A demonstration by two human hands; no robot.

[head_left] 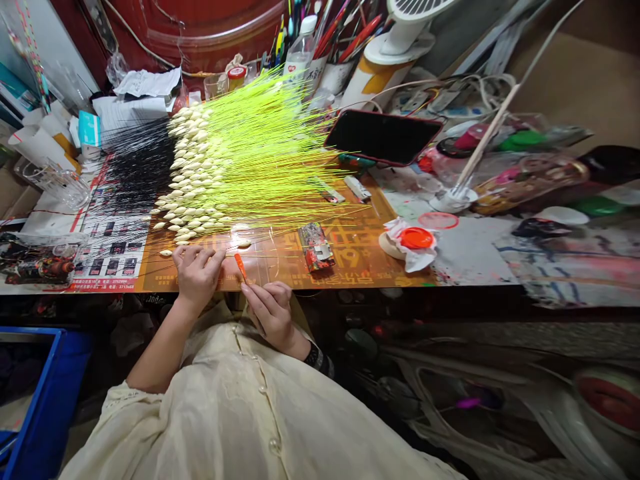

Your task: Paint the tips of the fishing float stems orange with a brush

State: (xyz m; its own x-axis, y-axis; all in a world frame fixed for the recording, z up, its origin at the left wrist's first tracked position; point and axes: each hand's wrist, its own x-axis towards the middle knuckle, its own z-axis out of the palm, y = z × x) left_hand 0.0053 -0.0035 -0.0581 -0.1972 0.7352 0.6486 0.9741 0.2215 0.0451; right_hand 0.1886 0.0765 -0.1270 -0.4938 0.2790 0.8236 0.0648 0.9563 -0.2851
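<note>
My left hand [199,268] rests at the table's front edge, fingers curled down; whatever they pinch is hidden. Just left of its fingertips lies a cream fishing float [166,253]. Another float [243,243] lies to the right of that hand. My right hand [270,310] is closed around a slim tool with an orange end [240,265], which points up and left toward my left hand. Beyond both hands is a thick stack of fishing floats [193,167], with cream bodies, black stems to the left and bright yellow tips to the right.
On the orange table mat [260,273] lies a paint-smeared block [315,247]. Right of it stand an orange paint pot [417,239] and a brush in a white holder [453,199]. A phone [383,137] leans behind, near a bottle [300,53] and a white fan [415,13].
</note>
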